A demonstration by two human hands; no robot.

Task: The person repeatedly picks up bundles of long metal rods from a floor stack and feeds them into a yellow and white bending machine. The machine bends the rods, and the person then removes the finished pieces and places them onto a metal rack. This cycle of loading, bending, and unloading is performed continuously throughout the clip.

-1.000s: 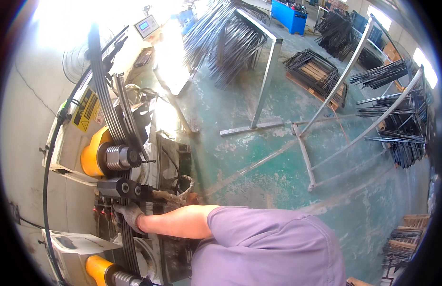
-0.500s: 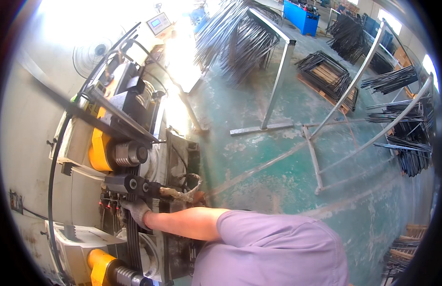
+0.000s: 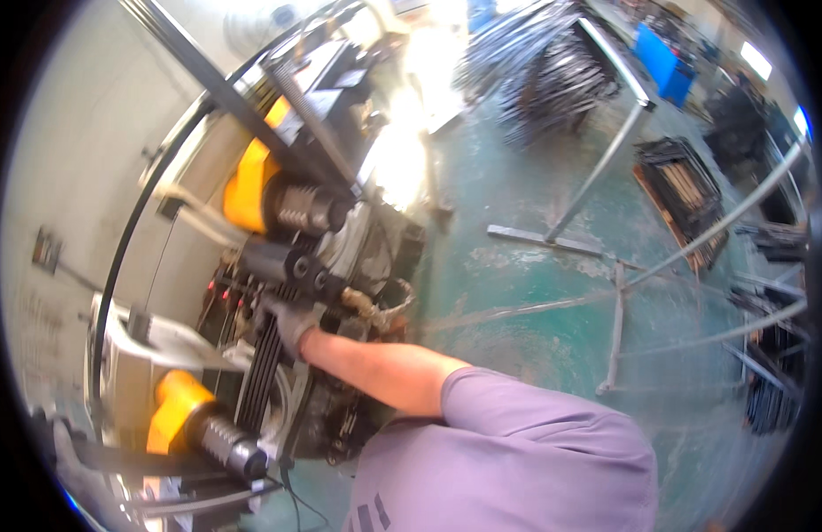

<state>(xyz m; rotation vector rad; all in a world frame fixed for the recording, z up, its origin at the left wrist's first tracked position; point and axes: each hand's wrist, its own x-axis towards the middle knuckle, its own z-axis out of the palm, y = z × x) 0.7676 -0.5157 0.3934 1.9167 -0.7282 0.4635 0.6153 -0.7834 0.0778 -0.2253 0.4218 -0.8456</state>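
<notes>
My right hand [image 3: 293, 326], in a grey work glove, reaches across to the left into a machine. Its fingers lie around a bundle of long dark metal bars [image 3: 258, 390], just below a black block with round holes [image 3: 291, 264]. Part of the fingers is hidden behind the bars and blurred. A ribbed dark cylinder [image 3: 309, 208] on a yellow bracket [image 3: 248, 186] sits above the block. A second ribbed cylinder [image 3: 229, 446] with a yellow bracket [image 3: 176, 410] is lower down. My left hand does not show clearly anywhere.
A long dark beam [image 3: 238, 105] slants over the machine, and a black cable [image 3: 127, 239] curves along its left. Stacks of thin dark rods [image 3: 553, 75] lie farther off beside a metal stand [image 3: 597, 168]. Dark frames [image 3: 681, 182] rest on a pallet at the right.
The whole view has swung, so the machine sits farther right and tilted. My right hand stays at the bars below the black block. More of the lower yellow bracket shows.
</notes>
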